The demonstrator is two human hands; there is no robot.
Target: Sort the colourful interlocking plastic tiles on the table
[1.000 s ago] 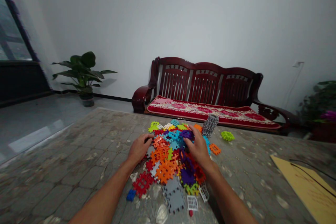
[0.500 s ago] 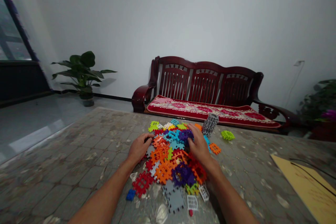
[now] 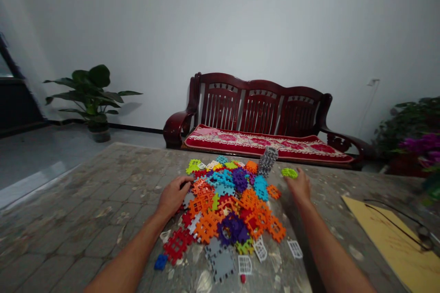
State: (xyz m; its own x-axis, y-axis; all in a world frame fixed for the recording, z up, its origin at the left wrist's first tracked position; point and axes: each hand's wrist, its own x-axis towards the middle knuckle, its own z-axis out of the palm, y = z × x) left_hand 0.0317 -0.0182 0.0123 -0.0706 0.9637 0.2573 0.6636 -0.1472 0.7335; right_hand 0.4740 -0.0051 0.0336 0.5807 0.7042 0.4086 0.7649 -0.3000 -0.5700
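A heap of coloured plastic tiles (image 3: 228,203) lies on the bench (image 3: 103,201) between the two hands. The left hand (image 3: 173,194) rests at the heap's left edge with its fingers curled onto the tiles there (whether it grips one cannot be told). The right hand (image 3: 299,186) is out to the heap's right, clear of it, with its fingertips at a light green tile (image 3: 289,173) that lies by itself; its hold is hidden too. A grey stack of tiles (image 3: 267,161) stands just left of the green one, at the heap's far edge.
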